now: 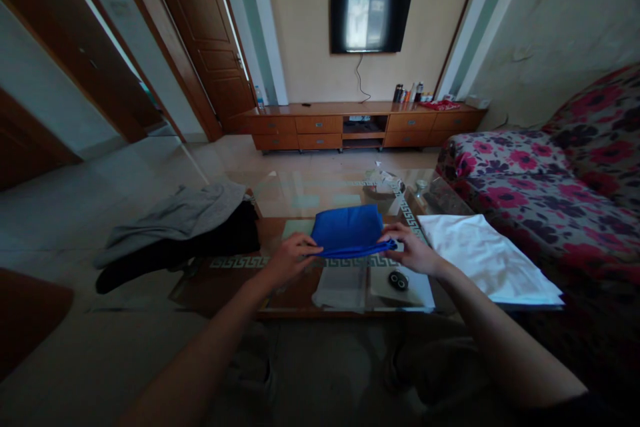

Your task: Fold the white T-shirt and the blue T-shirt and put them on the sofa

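A folded blue cloth [349, 229] lies on the glass coffee table [295, 197] in front of me. My left hand [289, 259] pinches its near left edge. My right hand [413, 249] grips its near right corner. Both hands rest low on the table, with the cloth between them. A folded white cloth [485, 260] lies to the right of my right hand. Just below that hand sits a small dark round object [399, 280] on white paper.
Grey and black clothes [185, 230] are piled on the table's left end. A floral sofa [565, 180] runs along the right. A wooden TV cabinet [360, 123] and wall TV [371, 19] stand at the far wall. Small items [387, 183] sit at the table's far side.
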Demonstrator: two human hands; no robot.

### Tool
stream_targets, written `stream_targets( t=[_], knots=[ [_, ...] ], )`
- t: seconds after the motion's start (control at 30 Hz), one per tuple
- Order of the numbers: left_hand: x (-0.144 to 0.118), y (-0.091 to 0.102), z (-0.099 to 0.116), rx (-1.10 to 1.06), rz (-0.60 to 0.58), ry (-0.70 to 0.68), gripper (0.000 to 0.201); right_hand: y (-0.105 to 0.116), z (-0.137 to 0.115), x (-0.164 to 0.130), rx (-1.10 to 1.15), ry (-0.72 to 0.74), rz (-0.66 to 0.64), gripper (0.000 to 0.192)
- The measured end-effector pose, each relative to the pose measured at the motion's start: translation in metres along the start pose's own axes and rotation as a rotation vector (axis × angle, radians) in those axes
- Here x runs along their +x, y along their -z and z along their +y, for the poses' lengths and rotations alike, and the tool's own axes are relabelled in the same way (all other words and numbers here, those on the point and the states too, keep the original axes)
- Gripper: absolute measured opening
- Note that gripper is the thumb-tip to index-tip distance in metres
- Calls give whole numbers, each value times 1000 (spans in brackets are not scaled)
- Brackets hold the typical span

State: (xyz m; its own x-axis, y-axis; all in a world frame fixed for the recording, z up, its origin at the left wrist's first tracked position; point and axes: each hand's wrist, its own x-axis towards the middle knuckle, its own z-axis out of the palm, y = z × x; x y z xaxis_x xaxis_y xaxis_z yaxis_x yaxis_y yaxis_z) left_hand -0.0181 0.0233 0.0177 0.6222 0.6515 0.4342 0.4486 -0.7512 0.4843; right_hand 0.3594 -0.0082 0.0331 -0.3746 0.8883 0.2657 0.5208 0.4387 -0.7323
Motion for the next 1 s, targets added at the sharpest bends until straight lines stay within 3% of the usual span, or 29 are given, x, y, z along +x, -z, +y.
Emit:
stream_targets(
  t=[0.1,0.17,0.33,0.4,0.5,0.6,0.67,0.73,0.83,0.93,1.0],
  knots=[
    [-26,-29,-7,29,-235,-24,17,-16,25,-25,-105,-142,-220,21],
    [-36,-39,-1,65,-327,-9,16,-22,29,-38,-175,-236,-341,28],
    [-38,-35,27,163,-438,-12,10,-14,14,-49,-281,-367,-532,50],
    [-33,-33,35,163,-476,-34,8,-11,8,-43,-261,-398,-580,51],
    [-21,-37,39,133,-461,-58,22,-16,6,-26,-259,-379,-454,44],
    [-5,-53,38,125,-299,-14,34,-38,8,-8,-356,-269,-140,38],
    [4,-68,38,110,-182,40,31,-58,10,-3,-452,-230,-26,43],
    [9,-84,40,96,-125,92,32,-80,12,-4,-570,-261,-27,52],
    [6,-106,44,122,-195,117,51,-104,14,-14,-700,-317,-99,60],
    [-4,-120,47,189,-287,99,65,-113,14,-25,-731,-314,-124,62],
    [-10,-126,47,234,-287,84,69,-114,14,-28,-735,-304,-116,63]
  ],
)
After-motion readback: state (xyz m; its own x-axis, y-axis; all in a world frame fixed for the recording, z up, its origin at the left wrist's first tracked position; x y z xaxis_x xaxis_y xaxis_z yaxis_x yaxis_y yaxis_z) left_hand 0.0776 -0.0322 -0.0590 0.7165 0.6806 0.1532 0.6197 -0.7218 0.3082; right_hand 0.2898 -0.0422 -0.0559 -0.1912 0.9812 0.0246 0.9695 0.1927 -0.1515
